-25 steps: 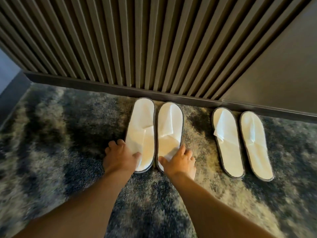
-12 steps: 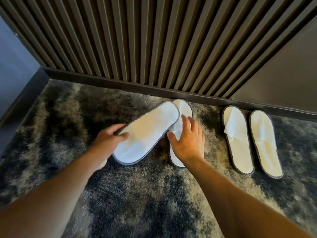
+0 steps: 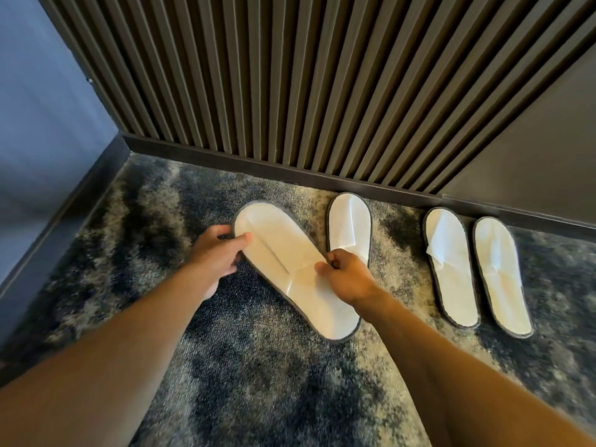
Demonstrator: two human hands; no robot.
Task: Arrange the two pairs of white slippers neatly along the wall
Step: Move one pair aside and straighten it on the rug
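Observation:
Both hands hold one white slipper (image 3: 290, 269) with a dark rim, lifted and slanted, toe to the upper left. My left hand (image 3: 216, 256) pinches its toe end. My right hand (image 3: 346, 277) pinches its right edge at the strap. Its partner slipper (image 3: 350, 225) lies flat on the carpet with its toe at the baseboard (image 3: 290, 171), partly behind my right hand. The second pair, one slipper (image 3: 450, 264) and another (image 3: 500, 272), lies side by side to the right, toes near the wall.
A slatted dark wall (image 3: 290, 75) runs along the back, with a plain dark panel (image 3: 532, 156) at the right. A blue-grey side wall (image 3: 38, 124) closes the left corner. Mottled grey carpet (image 3: 258, 382) covers the floor.
The left slipper left the floor and swung round, its toe now pointing upper left. My right hand moved from the partner slipper to the held one. The view shifted left.

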